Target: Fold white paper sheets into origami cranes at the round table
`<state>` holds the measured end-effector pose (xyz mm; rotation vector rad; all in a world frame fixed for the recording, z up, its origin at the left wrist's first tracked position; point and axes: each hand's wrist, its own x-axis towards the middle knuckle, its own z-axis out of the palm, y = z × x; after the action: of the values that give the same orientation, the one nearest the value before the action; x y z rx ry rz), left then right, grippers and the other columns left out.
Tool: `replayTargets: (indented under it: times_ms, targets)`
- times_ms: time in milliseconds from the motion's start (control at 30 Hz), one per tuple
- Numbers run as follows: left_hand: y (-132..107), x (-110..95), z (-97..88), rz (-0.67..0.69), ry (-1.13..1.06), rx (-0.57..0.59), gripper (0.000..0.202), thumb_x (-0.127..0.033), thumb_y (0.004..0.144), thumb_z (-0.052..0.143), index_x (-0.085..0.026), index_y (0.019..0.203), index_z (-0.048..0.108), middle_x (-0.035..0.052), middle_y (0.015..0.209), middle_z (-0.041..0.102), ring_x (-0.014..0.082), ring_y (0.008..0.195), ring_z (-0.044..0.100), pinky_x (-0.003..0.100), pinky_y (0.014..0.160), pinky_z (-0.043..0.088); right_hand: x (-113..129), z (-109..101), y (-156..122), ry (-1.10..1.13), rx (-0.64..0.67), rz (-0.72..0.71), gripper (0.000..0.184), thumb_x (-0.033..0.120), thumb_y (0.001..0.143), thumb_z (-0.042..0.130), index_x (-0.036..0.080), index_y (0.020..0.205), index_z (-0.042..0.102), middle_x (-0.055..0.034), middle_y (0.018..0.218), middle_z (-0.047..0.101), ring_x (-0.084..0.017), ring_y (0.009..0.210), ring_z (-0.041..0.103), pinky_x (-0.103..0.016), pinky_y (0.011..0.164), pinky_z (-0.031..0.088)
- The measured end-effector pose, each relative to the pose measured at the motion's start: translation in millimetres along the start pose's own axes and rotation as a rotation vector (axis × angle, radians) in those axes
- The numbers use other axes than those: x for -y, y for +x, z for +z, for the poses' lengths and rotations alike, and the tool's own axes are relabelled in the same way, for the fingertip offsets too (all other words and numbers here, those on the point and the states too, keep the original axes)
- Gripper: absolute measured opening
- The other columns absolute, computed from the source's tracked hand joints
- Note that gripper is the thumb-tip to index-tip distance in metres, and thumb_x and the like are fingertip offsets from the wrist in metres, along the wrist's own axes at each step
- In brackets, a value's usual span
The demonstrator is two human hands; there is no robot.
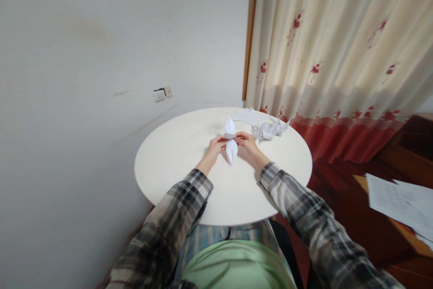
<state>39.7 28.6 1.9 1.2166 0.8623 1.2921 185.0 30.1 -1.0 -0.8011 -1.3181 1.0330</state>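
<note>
Between my hands, over the middle of a round white table point(176, 162), is a folded white paper piece point(231, 150). It has one pointed end away from me and another toward me, with a raised flap across its middle. My left hand point(217, 144) pinches its left side, fingers closed. From the right, my right hand point(248, 141) grips the opposite side in the same way. My fingertips partly hide the paper's middle edges.
Crumpled and folded white papers point(269, 129) lie at the table's back right, beside a flatter sheet point(242, 115). A wall with a socket point(158, 95) stands at left, a flowered curtain point(324, 54) behind. Written sheets point(399, 203) rest on wooden furniture at right.
</note>
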Motion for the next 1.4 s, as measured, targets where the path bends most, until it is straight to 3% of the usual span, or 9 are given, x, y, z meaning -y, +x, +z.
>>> replayTargets:
  times_ms: [200, 500, 633, 833, 1033, 1233, 1400]
  targets:
    - [2, 2, -0.2, 0.001, 0.016, -0.006, 0.01, -0.016, 0.058, 0.058, -0.015, 0.065, 0.064, 0.0013, 0.061, 0.063, 0.0119, 0.057, 0.056, 0.024, 0.058, 0.045, -3, -1, 1, -0.004, -0.019, 0.012, 0.011, 0.021, 0.056, 0.055, 0.018, 0.062, 0.062, 0.0022, 0.061, 0.06, -0.011, 0.058, 0.052, -0.024, 0.06, 0.043]
    - [-1, -5, 1.5, -0.006, 0.044, 0.027, 0.018, -0.031, 0.061, 0.059, -0.014, 0.066, 0.065, 0.005, 0.069, 0.064, 0.0159, 0.065, 0.059, 0.025, 0.056, 0.044, -3, 0, 3, -0.047, -0.062, 0.004, 0.012, 0.017, 0.054, 0.053, 0.019, 0.057, 0.064, 0.0017, 0.057, 0.059, -0.012, 0.055, 0.051, -0.024, 0.057, 0.044]
    - [-3, -4, 2.5, 0.007, 0.082, 0.012, 0.021, -0.03, 0.059, 0.065, -0.013, 0.071, 0.066, 0.0052, 0.071, 0.065, 0.0141, 0.063, 0.056, 0.024, 0.057, 0.043, -1, -1, 3, -0.055, -0.059, 0.02, 0.013, 0.021, 0.059, 0.052, 0.019, 0.06, 0.064, 0.0002, 0.058, 0.061, -0.013, 0.056, 0.053, -0.027, 0.059, 0.046]
    - [-4, -4, 1.3, 0.065, 0.102, -0.001, 0.028, -0.023, 0.06, 0.066, -0.015, 0.087, 0.064, 0.0039, 0.076, 0.065, 0.0126, 0.064, 0.057, 0.023, 0.058, 0.043, 2, 2, 1, -0.084, -0.064, 0.009, 0.013, 0.028, 0.058, 0.065, 0.016, 0.064, 0.064, -0.0017, 0.064, 0.063, -0.014, 0.058, 0.056, -0.028, 0.06, 0.046]
    - [1, -4, 3.6, 0.178, 0.131, -0.073, 0.031, -0.02, 0.059, 0.067, -0.015, 0.089, 0.061, 0.0022, 0.075, 0.063, 0.0125, 0.068, 0.058, 0.024, 0.064, 0.044, 1, 5, 4, -0.105, -0.106, -0.067, 0.024, 0.024, 0.051, 0.071, 0.018, 0.071, 0.059, 0.0016, 0.065, 0.059, -0.012, 0.059, 0.053, -0.026, 0.061, 0.044]
    - [0, -7, 7.9, 0.302, 0.212, -0.185, 0.056, -0.018, 0.061, 0.068, -0.017, 0.114, 0.051, 0.0025, 0.074, 0.065, 0.0153, 0.069, 0.061, 0.026, 0.066, 0.046, 2, 8, 4, -0.16, -0.185, -0.199, 0.04, 0.024, 0.058, 0.067, 0.021, 0.095, 0.053, 0.0019, 0.072, 0.057, -0.014, 0.064, 0.055, -0.027, 0.063, 0.045]
    - [0, -9, 9.7, 0.366, 0.302, -0.23, 0.032, -0.022, 0.064, 0.067, -0.016, 0.095, 0.063, 0.0057, 0.081, 0.068, 0.0173, 0.074, 0.062, 0.026, 0.067, 0.046, 6, 8, -1, -0.349, -0.221, -0.332, 0.021, 0.028, 0.066, 0.064, 0.02, 0.086, 0.062, -0.0035, 0.079, 0.06, -0.017, 0.073, 0.053, -0.032, 0.072, 0.043]
